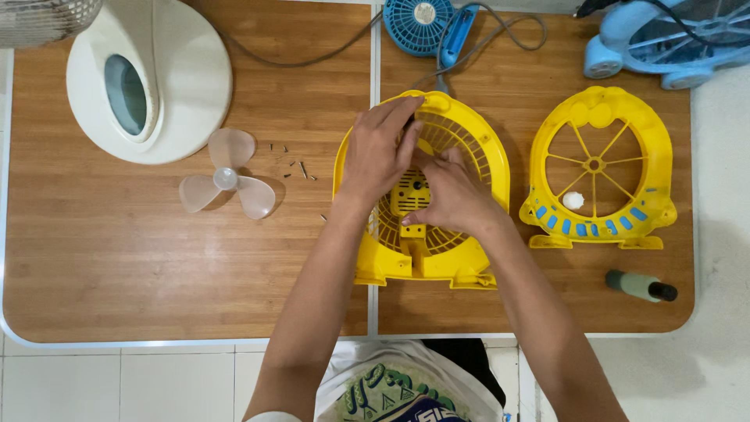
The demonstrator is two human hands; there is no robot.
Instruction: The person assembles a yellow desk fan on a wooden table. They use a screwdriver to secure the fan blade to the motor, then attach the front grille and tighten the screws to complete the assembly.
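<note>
1. The person stands at a wooden table (187,266) and works with both bare hands on one yellow fan housing (476,148), which lies flat in the middle of the table, just beside the seam between the two table boards.
2. The left hand (376,152) rests on the upper left part of the housing grille, the fingers bent and reaching toward the centre. I cannot tell if it grips something small.
3. The right hand (453,195) lies on the middle of the grille, fingers curled and touching the left hand's fingers, close to the yellow motor block (409,197). What it holds, if anything, is hidden.
4. One second yellow part, a front grille (598,168) with blue buttons, lies to the right, apart from the housing.
5. One clear three-blade propeller (226,181) lies to the left, and several small screws (297,166) are scattered near it.
6. One white round fan base (156,74) sits at the upper left corner.
7. One small blue fan (422,23) and one larger light blue fan (656,35) are at the far edge.
8. One screwdriver (641,286) with a green handle lies at the lower right.
</note>
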